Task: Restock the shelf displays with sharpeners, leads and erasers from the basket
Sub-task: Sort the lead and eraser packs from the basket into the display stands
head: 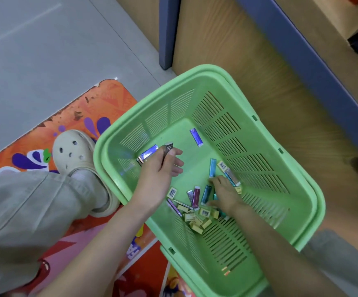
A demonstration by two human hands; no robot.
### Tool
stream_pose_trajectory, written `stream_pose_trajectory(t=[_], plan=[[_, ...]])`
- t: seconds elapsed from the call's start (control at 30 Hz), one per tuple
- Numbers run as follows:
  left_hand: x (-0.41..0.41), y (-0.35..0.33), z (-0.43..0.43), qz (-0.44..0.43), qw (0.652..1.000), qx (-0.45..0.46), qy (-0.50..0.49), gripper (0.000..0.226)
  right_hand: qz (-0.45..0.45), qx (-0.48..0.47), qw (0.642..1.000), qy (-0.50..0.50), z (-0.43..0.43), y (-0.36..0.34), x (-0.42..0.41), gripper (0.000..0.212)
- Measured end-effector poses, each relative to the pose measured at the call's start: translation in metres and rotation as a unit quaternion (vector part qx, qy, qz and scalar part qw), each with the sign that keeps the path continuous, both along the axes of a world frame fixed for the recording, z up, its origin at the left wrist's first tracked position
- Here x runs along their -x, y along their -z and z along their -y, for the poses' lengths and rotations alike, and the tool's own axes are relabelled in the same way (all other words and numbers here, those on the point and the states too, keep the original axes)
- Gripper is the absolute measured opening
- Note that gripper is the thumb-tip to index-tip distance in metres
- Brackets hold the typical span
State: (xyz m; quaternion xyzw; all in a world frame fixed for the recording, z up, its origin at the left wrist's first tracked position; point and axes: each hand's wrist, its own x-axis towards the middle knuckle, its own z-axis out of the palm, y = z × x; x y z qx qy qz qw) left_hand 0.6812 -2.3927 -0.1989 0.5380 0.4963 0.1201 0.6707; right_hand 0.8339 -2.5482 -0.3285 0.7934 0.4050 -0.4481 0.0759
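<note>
A green slotted basket [259, 133] sits on the floor below me. My left hand [158, 174] is inside it and grips slim lead cases [149, 153], one blue and one grey, which stick out past the fingers. My right hand [222, 194] reaches down onto a heap of lead cases [196, 197] and small yellow erasers [197, 221] at the basket's near side; its fingers curl among them, and what they hold is hidden. A single blue lead case [196, 137] lies alone toward the far end. Teal cases [212, 168] lie beside my right hand.
A wooden shelf unit [248, 50] with a blue-grey edge [315, 67] stands right behind the basket. My foot in a cream clog [75, 151] rests on an orange printed floor mat [88, 108] at the left. Grey floor lies beyond it.
</note>
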Motion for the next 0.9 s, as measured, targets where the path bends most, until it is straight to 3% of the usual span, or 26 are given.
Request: stream_pose_trajectory(t=[0.1, 0.27, 0.4, 0.5, 0.57, 0.7, 0.8, 0.9], plan=[[0.000, 0.001, 0.001, -0.004, 1.000, 0.003, 0.001, 0.024, -0.025, 0.002, 0.998, 0.051, -0.002, 0.004, -0.001, 0.067], [-0.001, 0.002, -0.001, -0.009, 1.000, 0.011, -0.002, 0.024, -0.015, -0.003, 1.000, 0.000, -0.010, 0.009, -0.001, 0.037], [-0.002, 0.002, 0.001, -0.014, 1.000, 0.015, 0.001, 0.025, -0.061, 0.001, 0.998, -0.034, -0.011, 0.010, 0.006, 0.015], [-0.002, 0.004, 0.004, -0.029, 0.999, 0.021, 0.018, 0.024, -0.058, -0.006, 0.998, -0.008, -0.015, 0.003, 0.013, 0.024], [-0.003, 0.008, 0.003, -0.055, 0.998, 0.025, 0.030, 0.023, -0.071, -0.061, 0.995, 0.040, -0.030, -0.011, 0.012, 0.022], [-0.007, 0.022, 0.002, -0.110, 0.989, 0.065, 0.074, 0.017, -0.184, -0.198, 0.949, 0.163, -0.067, -0.063, 0.008, 0.018], [-0.013, 0.019, 0.003, -0.077, 0.983, 0.098, 0.133, 0.019, -0.303, -0.251, 0.884, 0.253, -0.084, -0.100, 0.009, 0.010], [-0.013, 0.013, 0.000, -0.024, 0.984, 0.094, 0.150, 0.018, -0.332, -0.275, 0.852, 0.299, -0.090, -0.117, 0.008, 0.009]])
